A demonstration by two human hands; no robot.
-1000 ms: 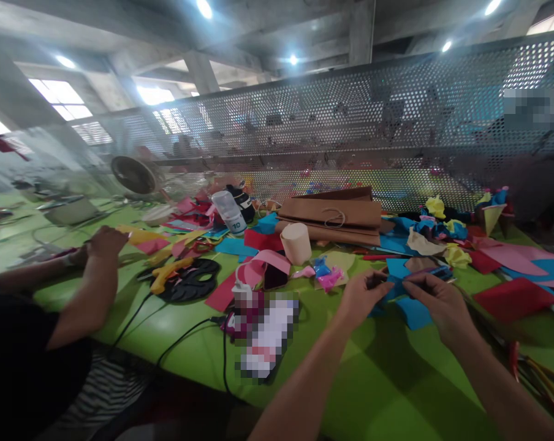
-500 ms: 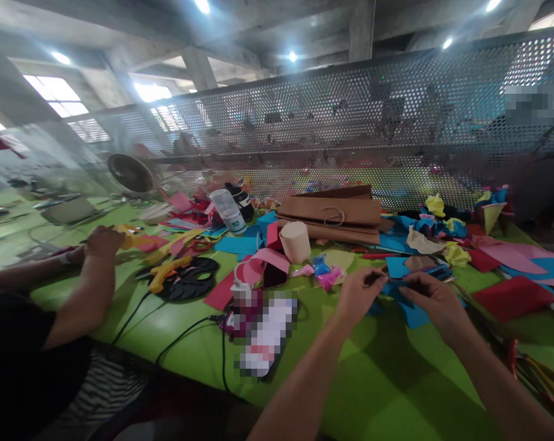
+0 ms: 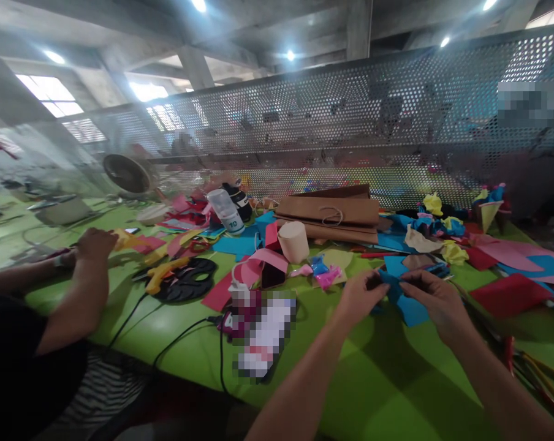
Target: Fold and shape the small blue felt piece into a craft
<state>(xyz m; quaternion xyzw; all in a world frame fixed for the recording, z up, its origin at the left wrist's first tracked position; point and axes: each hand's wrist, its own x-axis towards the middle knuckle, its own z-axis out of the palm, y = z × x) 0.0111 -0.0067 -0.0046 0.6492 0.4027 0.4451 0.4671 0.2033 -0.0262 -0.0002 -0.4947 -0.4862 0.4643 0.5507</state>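
Observation:
My left hand (image 3: 360, 295) and my right hand (image 3: 431, 297) are close together over the green table, right of the middle. Between their fingertips is a small piece of blue paper (image 3: 390, 285), pinched from both sides. Just under and behind it lie more blue paper pieces (image 3: 413, 311), partly hidden by my fingers. Small pink and blue shiny wrapped bits (image 3: 327, 277) rest to the left of my left hand. A pen-like dark blue item (image 3: 437, 269) lies behind my right hand.
A phone (image 3: 266, 337), cream roll (image 3: 293, 242), glue gun (image 3: 166, 272) and cables lie left. Brown folded sheets (image 3: 327, 211) are behind. Red paper (image 3: 511, 295) and scissors-like handles (image 3: 509, 355) are at right. A co-worker's hands (image 3: 95, 245) work at far left beside a perforated screen (image 3: 277, 122).
My left hand's fingers have shifted slightly, and more of the blue paper shows between my fingertips. The co-worker's hand has moved a little left. The view has shifted slightly.

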